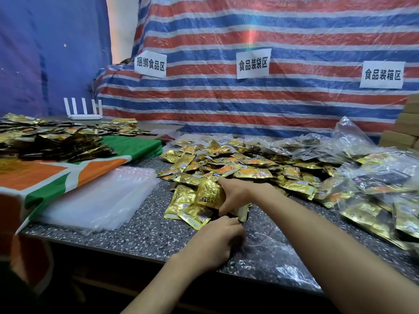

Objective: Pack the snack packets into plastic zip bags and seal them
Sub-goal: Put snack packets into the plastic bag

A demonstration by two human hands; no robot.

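Right hand [235,194] grips a fanned bundle of gold foil snack packets [209,197] at the near edge of the loose heap of gold foil packets [244,164]; its fingers wrap round the bundle's right end. Left hand [215,243], just nearer than the heap, has its fingers curled at the mouth of a clear plastic zip bag with a red seal line [267,248], apparently pinching its lip; the hold is partly hidden. The bag lies flat on the speckled dark stone surface [145,232], on the heap's near side.

Step judged: loading.

Notes:
- Square the bundle first; fanned corners will likely snag the lip.
- Lift the upper lip to open the mouth wide.
- Slide the packets in flat, fully past the red line, so the seal can close.
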